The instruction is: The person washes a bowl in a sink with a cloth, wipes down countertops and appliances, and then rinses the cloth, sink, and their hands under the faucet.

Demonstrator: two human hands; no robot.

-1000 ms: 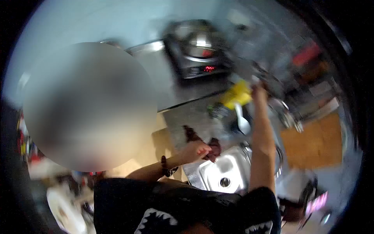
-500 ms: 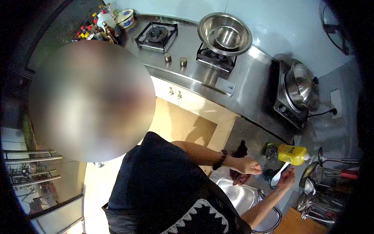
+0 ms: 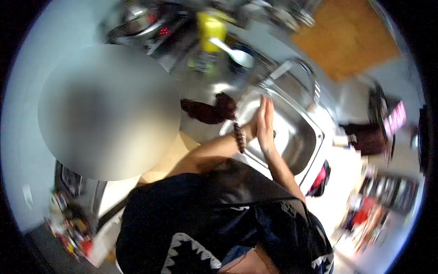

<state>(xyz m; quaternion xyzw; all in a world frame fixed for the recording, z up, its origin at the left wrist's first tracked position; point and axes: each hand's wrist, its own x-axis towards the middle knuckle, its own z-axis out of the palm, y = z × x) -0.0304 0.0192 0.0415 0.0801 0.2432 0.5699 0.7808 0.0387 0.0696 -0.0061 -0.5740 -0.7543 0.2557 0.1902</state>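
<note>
Above the stainless steel sink [image 3: 299, 153], my two hands are pressed palm to palm. My left hand [image 3: 250, 129], with a dark beaded bracelet at its wrist, is mostly hidden behind the right. My right hand [image 3: 264, 125] has its fingers stretched out straight and flat. Neither hand appears to hold anything. Close to the left wrist, a crumpled dark red cloth-like thing [image 3: 205, 112] lies on the counter at the sink's edge. Farther back, a white spoon [image 3: 239, 55] rests across a small dark container [image 3: 237, 67], beside a yellow detergent bottle [image 3: 212, 31].
A faucet [image 3: 278, 71] reaches over the back of the sink. Beyond stands a brown cutting board [image 3: 344, 39]. Metal utensils [image 3: 287, 16] hang at the back, and an appliance with a red display [image 3: 163, 31] is at the back left. A round blurred patch hides the left side.
My view has swung toward the sink. The right hand has left its place by the white spoon and bottle, and both hands have come together over the basin.
</note>
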